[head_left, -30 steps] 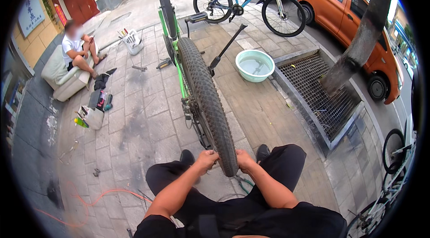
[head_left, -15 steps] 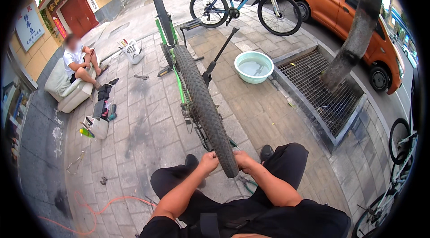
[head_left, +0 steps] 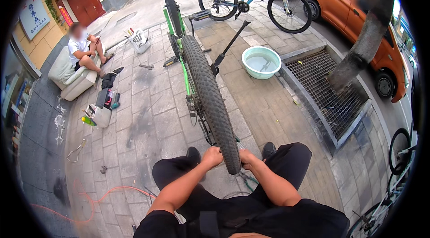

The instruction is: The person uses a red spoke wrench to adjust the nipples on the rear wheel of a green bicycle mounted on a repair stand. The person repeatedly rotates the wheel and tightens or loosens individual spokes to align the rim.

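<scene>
A green bicycle stands upside down before me, its knobbly black tyre [head_left: 209,90] running toward my lap. My left hand [head_left: 212,157] is closed at the left side of the wheel's near end. At the opposite side, my right hand [head_left: 247,159] has its fingers curled in close to the tyre. The wheel hides the fingertips of both, so what they grip cannot be made out. A drivetrain [head_left: 193,103] shows left of the tyre. Green-handled pliers [head_left: 247,181] lie on the paving below my right hand.
A pale green basin [head_left: 261,62] of water stands ahead right, beside a tree grate [head_left: 329,90]. A blue bicycle [head_left: 255,2] is parked beyond. At left are a toolbox [head_left: 99,114], a seated person [head_left: 85,52] and an orange hose [head_left: 114,188].
The view has tilted a little, so the scene sits slightly higher and further right. Both hands stay at the tyre's near end, with only a slight shift.
</scene>
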### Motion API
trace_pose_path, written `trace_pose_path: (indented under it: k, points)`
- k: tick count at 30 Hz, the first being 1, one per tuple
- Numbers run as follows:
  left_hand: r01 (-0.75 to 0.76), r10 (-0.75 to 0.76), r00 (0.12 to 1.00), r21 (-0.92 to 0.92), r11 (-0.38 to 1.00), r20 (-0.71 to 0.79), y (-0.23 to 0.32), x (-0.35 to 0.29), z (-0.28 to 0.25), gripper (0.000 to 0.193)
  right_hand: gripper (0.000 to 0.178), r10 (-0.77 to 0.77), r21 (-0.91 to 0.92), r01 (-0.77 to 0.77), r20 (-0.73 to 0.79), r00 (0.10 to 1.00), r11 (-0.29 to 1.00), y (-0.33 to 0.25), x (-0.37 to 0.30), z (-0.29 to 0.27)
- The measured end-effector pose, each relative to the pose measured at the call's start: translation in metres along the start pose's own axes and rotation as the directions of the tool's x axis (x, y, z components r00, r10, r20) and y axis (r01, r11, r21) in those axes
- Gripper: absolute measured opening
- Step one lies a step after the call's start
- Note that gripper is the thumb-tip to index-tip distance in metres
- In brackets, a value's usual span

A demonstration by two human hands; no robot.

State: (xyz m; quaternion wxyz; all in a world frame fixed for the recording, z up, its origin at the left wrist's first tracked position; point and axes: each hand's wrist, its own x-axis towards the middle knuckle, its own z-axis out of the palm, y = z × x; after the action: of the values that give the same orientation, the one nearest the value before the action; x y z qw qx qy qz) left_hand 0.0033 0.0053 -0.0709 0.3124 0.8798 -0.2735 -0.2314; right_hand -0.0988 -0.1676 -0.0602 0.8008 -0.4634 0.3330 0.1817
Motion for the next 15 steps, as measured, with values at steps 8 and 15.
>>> trace_pose_path:
  k: [8,15]
  points:
    - [-0.064,0.067,0.996,0.048,0.997,-0.059,-0.018,0.001,0.011,0.043,0.030,0.051,-0.048,-0.052,-0.034,0.998,0.997,0.007,0.012,0.005]
    - [-0.127,0.126,0.988,-0.012,0.992,-0.093,-0.008,0.002,0.011,0.041,0.020,0.034,-0.054,-0.030,0.077,0.996,0.998,0.020,0.045,-0.016]
